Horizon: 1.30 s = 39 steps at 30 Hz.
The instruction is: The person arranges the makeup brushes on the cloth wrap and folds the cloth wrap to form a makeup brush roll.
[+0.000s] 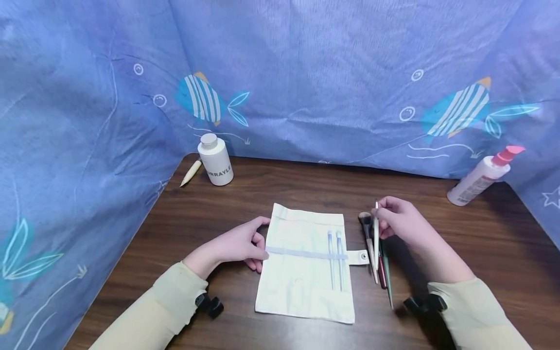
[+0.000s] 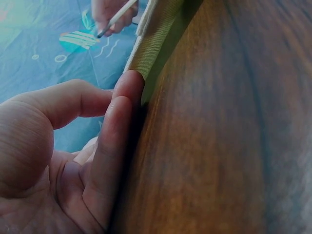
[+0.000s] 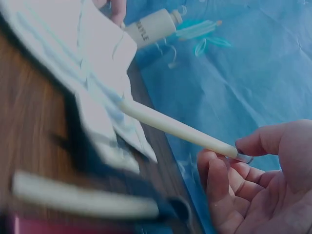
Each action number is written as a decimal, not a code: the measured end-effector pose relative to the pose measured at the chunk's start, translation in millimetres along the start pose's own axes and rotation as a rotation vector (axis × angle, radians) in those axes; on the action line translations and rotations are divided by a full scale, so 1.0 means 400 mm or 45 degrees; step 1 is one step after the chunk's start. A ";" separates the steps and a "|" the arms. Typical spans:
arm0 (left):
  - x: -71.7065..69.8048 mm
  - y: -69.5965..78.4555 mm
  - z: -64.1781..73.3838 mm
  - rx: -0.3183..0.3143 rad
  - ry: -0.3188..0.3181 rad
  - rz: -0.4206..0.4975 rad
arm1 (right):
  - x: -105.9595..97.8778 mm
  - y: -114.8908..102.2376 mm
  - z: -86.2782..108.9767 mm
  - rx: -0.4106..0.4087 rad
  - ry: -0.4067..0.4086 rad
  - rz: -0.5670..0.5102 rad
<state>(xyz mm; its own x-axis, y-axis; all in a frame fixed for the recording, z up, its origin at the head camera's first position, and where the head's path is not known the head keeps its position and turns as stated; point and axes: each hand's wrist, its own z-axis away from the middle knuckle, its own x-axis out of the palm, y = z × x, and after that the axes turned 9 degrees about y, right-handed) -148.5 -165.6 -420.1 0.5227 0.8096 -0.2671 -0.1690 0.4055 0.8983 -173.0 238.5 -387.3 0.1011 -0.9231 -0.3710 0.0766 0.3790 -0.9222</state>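
A white cloth brush roll (image 1: 302,287) lies spread on the table, with two slim pale-blue brushes (image 1: 340,262) tucked under its grey elastic band. My left hand (image 1: 240,243) pinches the roll's left edge, thumb on top and fingers at the side. In the left wrist view the fingertips (image 2: 129,85) are right at the fabric edge. Right of the roll, my right hand (image 1: 395,218) holds a white-handled brush (image 3: 178,129) between thumb and fingers near one end, its other end pointing toward the roll. Below it lie several loose brushes, among them a dark-headed one (image 1: 366,226) and a green-handled one (image 1: 388,277).
A white bottle (image 1: 217,163) stands at the back left beside a cream-coloured pointed object (image 1: 191,172). A pink-pump bottle (image 1: 477,180) stands at the back right. Blue fish-print cloth (image 1: 306,97) hangs behind and beside the wooden table (image 1: 197,204). The roll's snap tab (image 1: 358,257) points toward the loose brushes.
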 end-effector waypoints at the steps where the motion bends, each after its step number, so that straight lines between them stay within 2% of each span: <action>1: 0.000 0.001 0.000 0.001 -0.001 0.002 | 0.013 -0.007 -0.005 0.000 -0.015 -0.025; 9: 0.003 0.001 -0.002 0.003 0.009 0.000 | 0.116 -0.046 -0.055 0.022 -0.066 -0.153; 16: 0.005 0.000 -0.006 -0.001 0.007 -0.005 | 0.182 -0.036 -0.073 0.051 0.060 -0.241; 19: 0.003 0.005 -0.005 -0.007 0.011 -0.011 | 0.192 -0.029 -0.075 0.047 0.074 -0.248; 28: 0.001 0.001 -0.004 -0.008 0.003 -0.009 | 0.222 -0.021 -0.069 0.042 -0.049 -0.099; 34: -0.001 -0.003 -0.004 -0.005 0.000 -0.001 | 0.225 -0.021 -0.068 0.052 -0.065 -0.115; 39: -0.002 -0.001 -0.005 -0.010 0.002 -0.002 | 0.222 -0.023 -0.067 0.035 -0.060 -0.028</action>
<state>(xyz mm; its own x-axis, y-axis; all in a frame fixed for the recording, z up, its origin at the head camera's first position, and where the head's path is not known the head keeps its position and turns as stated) -150.6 -165.7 -421.0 0.5219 0.8095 -0.2691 -0.1745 0.4101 0.8952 -191.1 151.3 -414.6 0.1458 -0.9273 -0.3448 0.1062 0.3612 -0.9264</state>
